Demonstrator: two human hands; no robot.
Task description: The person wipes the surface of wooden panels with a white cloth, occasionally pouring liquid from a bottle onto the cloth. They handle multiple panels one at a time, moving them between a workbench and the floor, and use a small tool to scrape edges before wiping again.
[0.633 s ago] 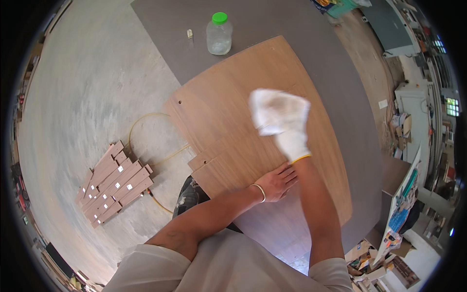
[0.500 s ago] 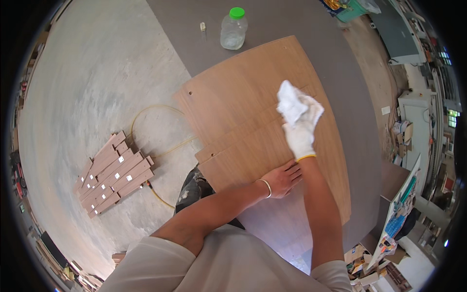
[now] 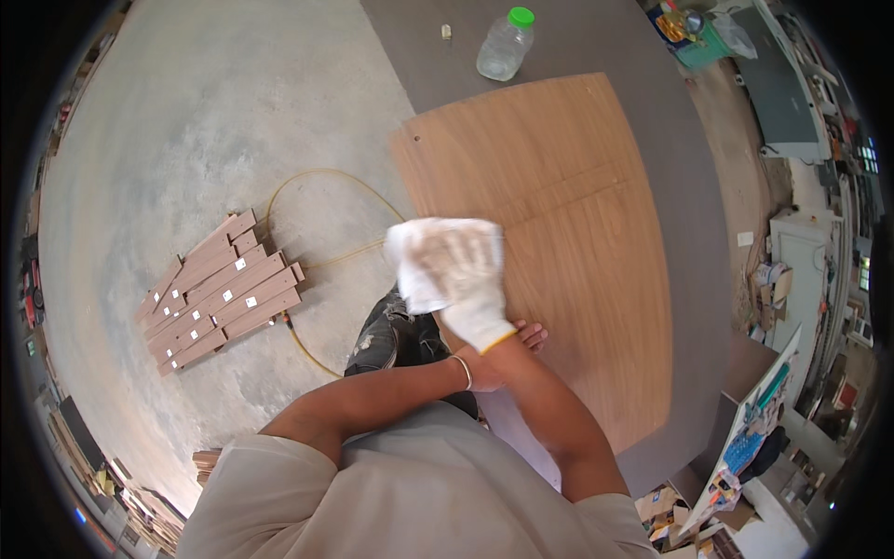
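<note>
A wide brown wooden panel with curved edges lies on the dark table in front of me. My right hand, in a white knit glove with a yellow cuff, presses a white cloth at the panel's left edge; part of the cloth hangs past it. The glove and cloth are smeared by motion. Bare, with a bracelet at the wrist, my left hand rests at the panel's near left part. My right forearm crosses over it, leaving the fingertips showing on the wood. A seam runs across the panel, and a small hole shows near its far left corner.
A clear plastic jar with a green lid stands on the dark grey tabletop beyond the panel, beside a small pale object. Several brown boards lie on the floor at left, near a yellow hose. A cluttered board leans at right.
My right hand has swept the cloth from the panel's far right part to its left edge, crossing over my left hand. The whole view has shifted, with the panel now further right.
</note>
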